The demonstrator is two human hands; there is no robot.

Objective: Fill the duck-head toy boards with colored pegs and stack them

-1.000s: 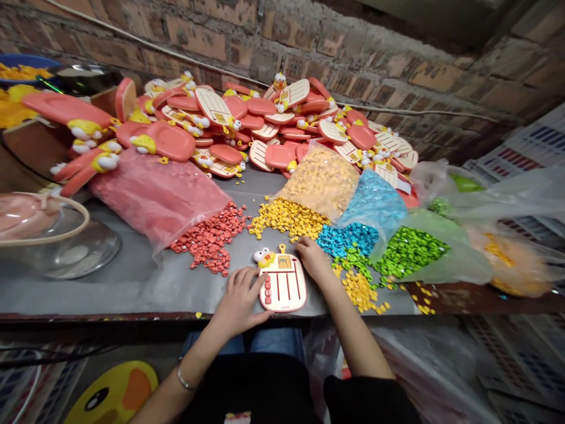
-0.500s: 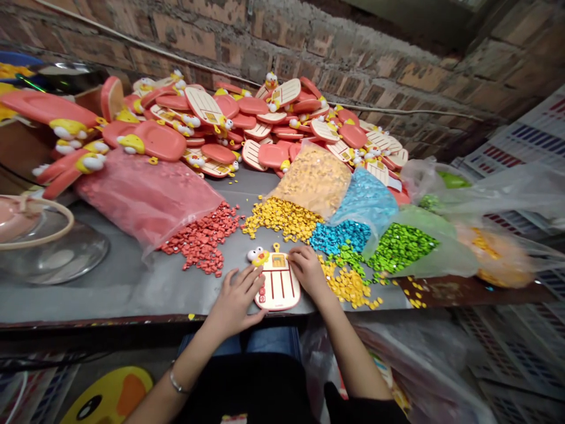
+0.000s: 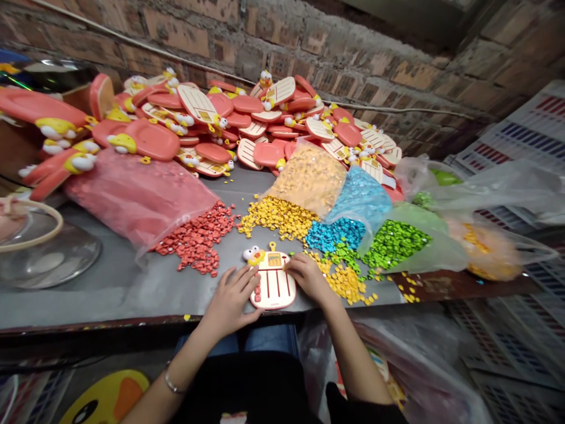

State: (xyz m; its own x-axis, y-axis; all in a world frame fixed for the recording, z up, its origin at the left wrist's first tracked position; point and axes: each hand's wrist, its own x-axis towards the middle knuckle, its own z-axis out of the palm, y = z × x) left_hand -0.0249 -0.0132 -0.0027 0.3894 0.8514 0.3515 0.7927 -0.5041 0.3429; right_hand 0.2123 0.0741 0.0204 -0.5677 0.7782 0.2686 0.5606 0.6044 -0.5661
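Note:
A cream toy board (image 3: pixel 274 294) with a pinkish-red rim, dark red slots, a yellow duck head with bulging eyes and a yellow loop lies flat near the table's front edge. Small red pieces (image 3: pixel 258 290) sit in a column on its left side. My left hand (image 3: pixel 232 299) rests along the board's left edge, fingers stretched and thumb apart, fingertips touching the board. At the upper right of the board, my right hand (image 3: pixel 310 278) has its fingers bent together on the surface by the right slot. Whatever may be between those fingertips is hidden.
Red pieces (image 3: pixel 198 235) spill from a pink bag (image 3: pixel 145 194). Yellow (image 3: pixel 282 218), blue (image 3: pixel 338 234) and green pieces (image 3: pixel 399 242) lie in heaps by their bags. Loose yellow pieces (image 3: pixel 346 282) lie right of my right hand. Toy boards (image 3: pixel 256 106) are piled along the brick wall.
The view has shifted slightly, so the scene sits a little further left. My right fingertips stay by the board's upper right, a touch lower. My left hand stays at the left edge.

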